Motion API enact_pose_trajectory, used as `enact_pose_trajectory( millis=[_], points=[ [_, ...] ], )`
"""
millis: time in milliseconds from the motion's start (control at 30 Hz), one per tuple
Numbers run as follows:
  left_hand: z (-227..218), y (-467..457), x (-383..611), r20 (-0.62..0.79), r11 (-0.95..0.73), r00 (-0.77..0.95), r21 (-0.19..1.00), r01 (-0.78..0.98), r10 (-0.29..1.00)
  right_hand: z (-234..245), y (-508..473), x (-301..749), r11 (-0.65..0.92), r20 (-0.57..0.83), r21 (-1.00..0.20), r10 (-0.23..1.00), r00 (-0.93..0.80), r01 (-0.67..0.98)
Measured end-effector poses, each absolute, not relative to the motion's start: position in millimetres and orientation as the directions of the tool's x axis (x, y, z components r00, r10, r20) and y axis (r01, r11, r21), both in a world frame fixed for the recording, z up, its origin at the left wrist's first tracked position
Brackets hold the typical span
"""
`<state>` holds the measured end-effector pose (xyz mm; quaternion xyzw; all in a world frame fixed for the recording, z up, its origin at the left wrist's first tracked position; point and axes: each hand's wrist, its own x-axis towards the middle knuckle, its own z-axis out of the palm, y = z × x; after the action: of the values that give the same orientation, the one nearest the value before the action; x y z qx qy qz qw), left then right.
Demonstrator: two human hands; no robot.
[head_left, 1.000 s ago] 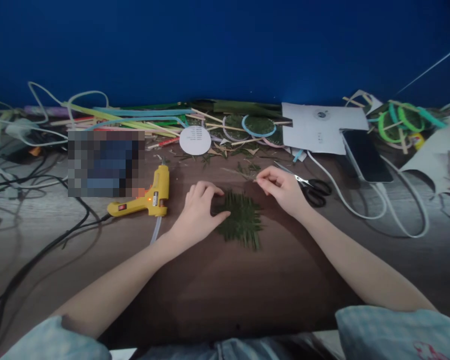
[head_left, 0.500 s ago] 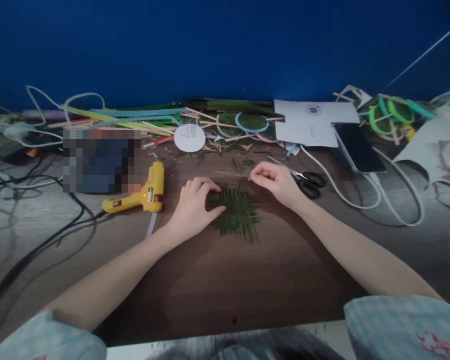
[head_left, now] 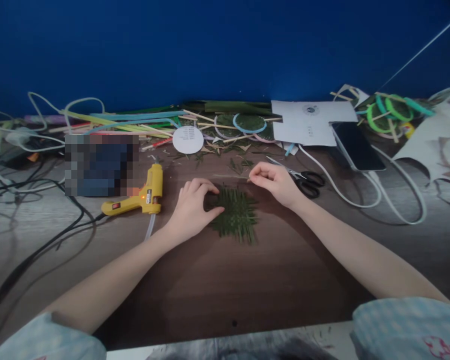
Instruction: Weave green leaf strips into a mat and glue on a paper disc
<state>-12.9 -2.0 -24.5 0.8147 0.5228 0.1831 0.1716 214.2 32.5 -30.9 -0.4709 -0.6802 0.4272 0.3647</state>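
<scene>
A small woven mat of dark green leaf strips (head_left: 237,214) lies flat on the brown table, its strip ends sticking out around the edges. My left hand (head_left: 195,207) rests at the mat's left side, thumb and index finger apart, with the thumb tip over its edge. Past the mat's upper right corner, my right hand (head_left: 272,181) is closed in a pinch. A tiny tip shows at its fingertips, too small to name. Black-handled scissors (head_left: 308,183) lie just behind the right hand, partly covered by it.
A yellow glue gun (head_left: 150,192) with a lit light lies left of my left hand. A phone (head_left: 359,145) on a white cable is at the right. White paper (head_left: 315,122), a round white card (head_left: 188,139) and coloured sticks line the back by the blue wall.
The view has shifted very slightly. Both hands keep nearly the same pose, and the woven mat lies in the same place.
</scene>
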Motion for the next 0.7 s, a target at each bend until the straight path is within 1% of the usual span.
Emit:
enact_pose_trajectory(
  millis=[233,500,700],
  points=[
    [-22.4,-2.5,-13.3,0.100,-0.382,0.383,0.477,0.791,0.918,-26.9,31.5,212.1,0.189,0.095,-0.926,0.954,-0.286,0.325],
    [-23.3,-2.7,-13.3,0.110,-0.384,0.381,0.488,0.784,0.918,-26.7,31.2,210.7,0.198,0.099,-0.921,0.952,-0.291,0.334],
    [-22.9,-3.4,-12.4,0.105,-0.376,0.373,0.474,0.796,0.922,-26.5,30.7,209.7,0.204,0.105,-0.922,0.950,-0.296,0.329]
  ],
)
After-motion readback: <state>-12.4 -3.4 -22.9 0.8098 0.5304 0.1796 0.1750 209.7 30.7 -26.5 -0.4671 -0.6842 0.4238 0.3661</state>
